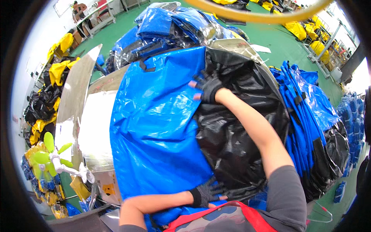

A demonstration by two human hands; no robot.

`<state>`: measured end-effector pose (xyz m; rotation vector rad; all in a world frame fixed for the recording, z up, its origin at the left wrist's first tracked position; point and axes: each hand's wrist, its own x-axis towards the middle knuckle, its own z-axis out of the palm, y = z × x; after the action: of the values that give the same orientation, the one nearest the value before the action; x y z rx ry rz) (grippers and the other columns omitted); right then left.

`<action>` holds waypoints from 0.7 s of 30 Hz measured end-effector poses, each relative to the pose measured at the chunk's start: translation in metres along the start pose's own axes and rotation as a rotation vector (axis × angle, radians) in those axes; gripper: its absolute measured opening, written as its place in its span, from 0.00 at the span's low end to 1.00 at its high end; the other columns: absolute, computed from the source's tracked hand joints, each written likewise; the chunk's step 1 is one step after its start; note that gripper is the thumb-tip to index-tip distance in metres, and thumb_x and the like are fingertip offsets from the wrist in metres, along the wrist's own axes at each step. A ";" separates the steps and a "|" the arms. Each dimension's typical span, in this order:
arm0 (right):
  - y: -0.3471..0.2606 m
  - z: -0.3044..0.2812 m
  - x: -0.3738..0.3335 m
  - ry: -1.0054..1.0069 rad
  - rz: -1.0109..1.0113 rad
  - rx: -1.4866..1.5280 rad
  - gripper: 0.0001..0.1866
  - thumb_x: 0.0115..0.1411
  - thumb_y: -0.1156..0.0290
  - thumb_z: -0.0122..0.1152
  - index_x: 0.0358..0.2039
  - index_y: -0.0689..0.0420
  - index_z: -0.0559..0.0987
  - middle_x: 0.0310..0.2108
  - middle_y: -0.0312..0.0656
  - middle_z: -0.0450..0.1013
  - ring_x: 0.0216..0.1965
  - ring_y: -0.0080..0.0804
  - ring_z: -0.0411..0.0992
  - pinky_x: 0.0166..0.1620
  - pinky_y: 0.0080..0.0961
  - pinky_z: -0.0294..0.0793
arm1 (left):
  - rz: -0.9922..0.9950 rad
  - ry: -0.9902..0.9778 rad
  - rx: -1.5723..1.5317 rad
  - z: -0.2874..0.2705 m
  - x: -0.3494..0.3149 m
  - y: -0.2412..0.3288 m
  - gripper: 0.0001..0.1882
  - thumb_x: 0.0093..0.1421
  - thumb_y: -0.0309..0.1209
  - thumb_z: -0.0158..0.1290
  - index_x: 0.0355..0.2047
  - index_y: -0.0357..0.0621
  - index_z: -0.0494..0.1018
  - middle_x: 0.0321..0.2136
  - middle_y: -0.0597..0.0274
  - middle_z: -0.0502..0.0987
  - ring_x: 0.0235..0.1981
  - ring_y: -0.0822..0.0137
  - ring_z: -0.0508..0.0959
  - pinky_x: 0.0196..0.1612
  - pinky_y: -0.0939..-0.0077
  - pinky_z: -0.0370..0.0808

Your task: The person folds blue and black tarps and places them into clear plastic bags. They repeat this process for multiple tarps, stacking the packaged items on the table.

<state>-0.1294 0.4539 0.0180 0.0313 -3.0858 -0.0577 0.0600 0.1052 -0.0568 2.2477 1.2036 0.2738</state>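
A large sheet-like piece, half glossy blue tarpaulin [154, 116] and half black tarpaulin [239, 127], lies spread and wrinkled across the table before me. A short black strap [147, 67] sits near the blue part's far edge. My right hand [208, 87], in a dark fingerless-tipped glove, rests at the far end of the seam between the colours, fingers spread and slightly blurred. Close to my body, my left hand [208, 193], gloved the same way, lies at the near end of that seam with its fingers stretched out. Neither hand grips anything visible.
Beyond the table is a heap of blue and black pieces in clear plastic [166, 27]. Folded blue and black pieces [305, 116] are stacked at the right. A green-bladed fan [52, 154] and a white stack [96, 131] stand left. Another person [79, 13] is far off.
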 end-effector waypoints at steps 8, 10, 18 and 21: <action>0.033 -0.057 0.110 0.194 0.102 -0.142 0.35 0.50 0.41 0.58 0.52 0.51 0.74 0.51 0.48 0.71 0.54 0.50 0.67 0.55 0.41 0.65 | -0.216 0.076 -0.274 -0.056 -0.015 0.001 0.28 0.60 0.43 0.46 0.60 0.49 0.63 0.59 0.42 0.62 0.63 0.45 0.58 0.64 0.47 0.52; 0.095 -0.051 0.086 0.368 0.296 -0.034 0.27 0.50 0.48 0.61 0.45 0.53 0.78 0.43 0.48 0.75 0.47 0.49 0.72 0.48 0.41 0.70 | -0.332 0.139 -0.371 -0.138 -0.029 -0.025 0.25 0.62 0.43 0.46 0.56 0.46 0.67 0.55 0.39 0.66 0.59 0.42 0.64 0.61 0.47 0.57; -0.014 -0.188 -0.085 0.806 -0.382 0.110 0.20 0.55 0.65 0.59 0.48 0.57 0.73 0.39 0.44 0.74 0.39 0.44 0.74 0.41 0.39 0.75 | -0.534 0.410 0.388 -0.163 -0.069 -0.153 0.32 0.58 0.49 0.49 0.59 0.48 0.63 0.60 0.50 0.63 0.61 0.47 0.61 0.64 0.55 0.56; -0.093 -0.189 -0.215 -0.024 0.037 0.996 0.31 0.59 0.56 0.56 0.58 0.59 0.67 0.59 0.54 0.63 0.64 0.44 0.56 0.68 0.33 0.42 | -0.617 0.501 0.397 -0.147 -0.088 -0.135 0.30 0.59 0.48 0.49 0.58 0.47 0.64 0.58 0.49 0.64 0.59 0.47 0.63 0.62 0.55 0.59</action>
<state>0.0976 0.3590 0.1915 0.0125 -2.7732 1.4413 -0.1479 0.1484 -0.0065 2.0336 2.3167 0.3879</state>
